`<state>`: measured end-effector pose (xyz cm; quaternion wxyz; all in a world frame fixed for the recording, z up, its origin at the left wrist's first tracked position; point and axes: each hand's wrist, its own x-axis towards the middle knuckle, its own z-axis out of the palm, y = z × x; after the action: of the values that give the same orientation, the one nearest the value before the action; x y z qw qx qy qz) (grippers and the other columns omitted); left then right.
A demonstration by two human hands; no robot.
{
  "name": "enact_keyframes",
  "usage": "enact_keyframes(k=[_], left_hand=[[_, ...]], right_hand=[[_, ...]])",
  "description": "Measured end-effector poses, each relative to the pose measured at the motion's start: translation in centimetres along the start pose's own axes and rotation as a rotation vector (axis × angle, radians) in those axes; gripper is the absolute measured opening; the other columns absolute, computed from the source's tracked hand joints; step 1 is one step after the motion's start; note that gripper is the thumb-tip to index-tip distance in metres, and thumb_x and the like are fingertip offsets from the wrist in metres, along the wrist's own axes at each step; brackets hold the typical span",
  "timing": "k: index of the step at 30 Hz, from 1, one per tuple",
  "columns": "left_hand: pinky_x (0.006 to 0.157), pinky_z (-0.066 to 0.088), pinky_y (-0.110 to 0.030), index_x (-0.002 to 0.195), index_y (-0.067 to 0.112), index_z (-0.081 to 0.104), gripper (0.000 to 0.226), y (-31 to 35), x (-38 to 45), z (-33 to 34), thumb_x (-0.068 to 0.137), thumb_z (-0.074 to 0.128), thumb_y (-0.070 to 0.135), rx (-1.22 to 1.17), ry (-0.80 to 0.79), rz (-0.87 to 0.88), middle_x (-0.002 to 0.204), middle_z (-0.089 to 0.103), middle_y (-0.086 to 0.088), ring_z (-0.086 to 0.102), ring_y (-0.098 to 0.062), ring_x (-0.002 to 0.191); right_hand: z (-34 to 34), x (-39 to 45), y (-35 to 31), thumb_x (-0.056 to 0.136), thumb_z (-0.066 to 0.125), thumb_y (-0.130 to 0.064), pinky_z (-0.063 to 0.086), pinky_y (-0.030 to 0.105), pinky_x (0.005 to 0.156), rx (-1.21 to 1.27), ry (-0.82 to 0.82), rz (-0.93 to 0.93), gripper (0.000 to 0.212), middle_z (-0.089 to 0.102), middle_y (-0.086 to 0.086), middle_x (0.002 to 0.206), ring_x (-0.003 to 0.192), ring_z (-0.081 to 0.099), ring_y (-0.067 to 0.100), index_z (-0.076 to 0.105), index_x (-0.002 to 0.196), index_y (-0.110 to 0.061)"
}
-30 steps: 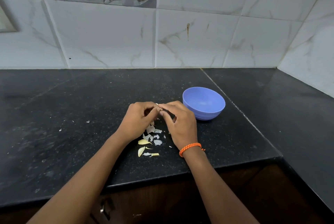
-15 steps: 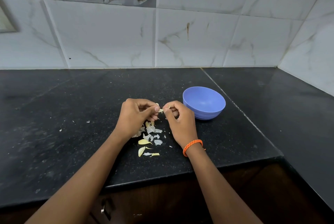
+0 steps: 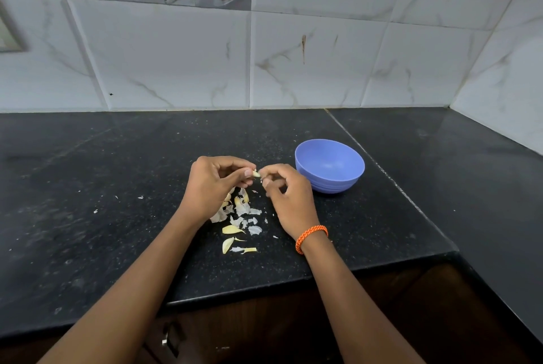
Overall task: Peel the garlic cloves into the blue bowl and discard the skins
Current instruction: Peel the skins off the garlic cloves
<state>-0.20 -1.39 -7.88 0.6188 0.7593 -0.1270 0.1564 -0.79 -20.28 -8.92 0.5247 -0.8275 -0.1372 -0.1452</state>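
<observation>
The left hand [image 3: 216, 187] pinches a garlic clove [image 3: 256, 174], while the right hand [image 3: 289, 196], fingers curled, has drawn slightly away, perhaps gripping skin. The blue bowl [image 3: 329, 168] sits at the hands' three o'clock; skins [image 3: 239, 217] lie at six.

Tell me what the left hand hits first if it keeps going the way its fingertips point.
The left hand points right, pinching a garlic clove. It would likely meet the right hand fingertips first; the blue bowl lies beyond. Depth is uncertain.
</observation>
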Motion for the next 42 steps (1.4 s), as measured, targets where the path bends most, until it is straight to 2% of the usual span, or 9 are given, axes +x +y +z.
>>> enact_keyframes(k=[3, 6, 11, 14, 17, 26, 31, 37, 42], left_hand=[[0.083, 0.068, -0.041, 0.106, 0.007, 0.083, 0.014, 0.0, 0.0, 0.1, 0.093, 0.083, 0.011, 0.0, 0.031, -0.015, 0.089, 0.083, -0.007, 0.081, -0.027, 0.082], [0.085, 0.068, -0.045, 0.104, 0.008, 0.084, 0.014, 0.2, -0.1, 0.0, 0.091, 0.085, 0.012, -0.012, 0.033, -0.025, 0.088, 0.083, -0.007, 0.081, -0.028, 0.083], [0.088, 0.067, -0.049, 0.103, 0.012, 0.085, 0.015, 0.1, -0.1, 0.0, 0.089, 0.088, 0.014, 0.007, 0.033, -0.039, 0.093, 0.084, -0.003, 0.082, -0.025, 0.087], [0.086, 0.067, -0.047, 0.101, 0.014, 0.085, 0.014, 0.3, -0.2, 0.2, 0.087, 0.089, 0.015, 0.041, 0.032, -0.03, 0.092, 0.083, 0.0, 0.082, -0.022, 0.086], [0.085, 0.067, -0.045, 0.099, 0.016, 0.085, 0.012, 0.5, -0.3, 0.2, 0.088, 0.089, 0.014, 0.066, 0.014, 0.003, 0.091, 0.083, 0.002, 0.081, -0.02, 0.086], [0.083, 0.065, -0.037, 0.098, 0.013, 0.086, 0.013, 0.4, -0.4, 0.2, 0.086, 0.09, 0.012, 0.039, 0.0, -0.022, 0.091, 0.083, 0.0, 0.081, -0.021, 0.085], [0.08, 0.062, -0.026, 0.097, 0.008, 0.085, 0.014, 0.8, -0.4, 0.2, 0.084, 0.089, 0.006, -0.062, -0.022, -0.051, 0.092, 0.083, -0.006, 0.081, -0.023, 0.087], [0.082, 0.063, -0.026, 0.1, -0.002, 0.082, 0.017, 1.3, -0.7, 0.4, 0.083, 0.086, -0.004, -0.154, -0.103, -0.082, 0.094, 0.083, -0.012, 0.081, -0.026, 0.091], [0.081, 0.065, -0.028, 0.097, -0.003, 0.08, 0.017, 1.1, -0.5, 0.1, 0.082, 0.087, -0.004, -0.156, -0.084, -0.08, 0.094, 0.083, -0.014, 0.082, -0.029, 0.091]], right_hand=[[0.1, 0.0, 0.2, 0.099, 0.064, -0.004, 0.052, 0.01, 0.083, -0.105, -0.019, -0.018, 0.034, 0.071, -0.009, 0.106, 0.093, 0.068, 0.006, 0.077, 0.123, -0.024], [0.1, 0.0, 0.0, 0.102, 0.063, -0.014, 0.05, 0.009, 0.084, -0.093, -0.006, -0.001, 0.027, 0.075, -0.009, 0.109, 0.099, 0.068, 0.003, 0.08, 0.122, -0.022], [0.1, 0.1, 0.1, 0.099, 0.068, -0.021, 0.056, 0.026, 0.078, -0.037, 0.115, -0.034, 0.01, 0.074, -0.008, 0.094, 0.089, 0.068, 0.01, 0.076, 0.093, -0.021], [-0.3, 0.0, 0.2, 0.093, 0.075, -0.006, 0.059, 0.028, 0.07, 0.038, 0.145, -0.039, 0.016, 0.07, -0.009, 0.094, 0.087, 0.068, 0.01, 0.066, 0.096, -0.019], [0.0, 0.0, 0.1, 0.098, 0.073, -0.013, 0.065, 0.04, 0.075, 0.109, 0.073, -0.008, 0.013, 0.074, -0.013, 0.101, 0.096, 0.072, 0.009, 0.074, 0.108, -0.02], [-0.5, -0.1, 0.2, 0.096, 0.078, -0.014, 0.063, 0.029, 0.067, 0.218, 0.016, 0.03, 0.005, 0.078, 0.003, 0.079, 0.072, 0.075, 0.018, 0.082, 0.096, -0.009], [-0.6, 0.0, 0.4, 0.101, 0.07, -0.009, 0.063, 0.031, 0.068, 0.259, -0.051, 0.038, 0.009, 0.075, 0.006, 0.079, 0.072, 0.072, 0.018, 0.078, 0.098, -0.007], [0.0, 0.0, 0.4, 0.112, 0.05, -0.02, 0.057, 0.028, 0.059, 0.112, -0.092, 0.023, 0.026, 0.067, 0.001, 0.077, 0.066, 0.064, 0.009, 0.069, 0.096, -0.013], [-0.2, -0.1, 0.2, 0.11, 0.056, -0.017, 0.062, 0.033, 0.065, 0.218, -0.036, -0.001, 0.019, 0.075, 0.002, 0.092, 0.081, 0.072, 0.015, 0.075, 0.107, -0.014]])
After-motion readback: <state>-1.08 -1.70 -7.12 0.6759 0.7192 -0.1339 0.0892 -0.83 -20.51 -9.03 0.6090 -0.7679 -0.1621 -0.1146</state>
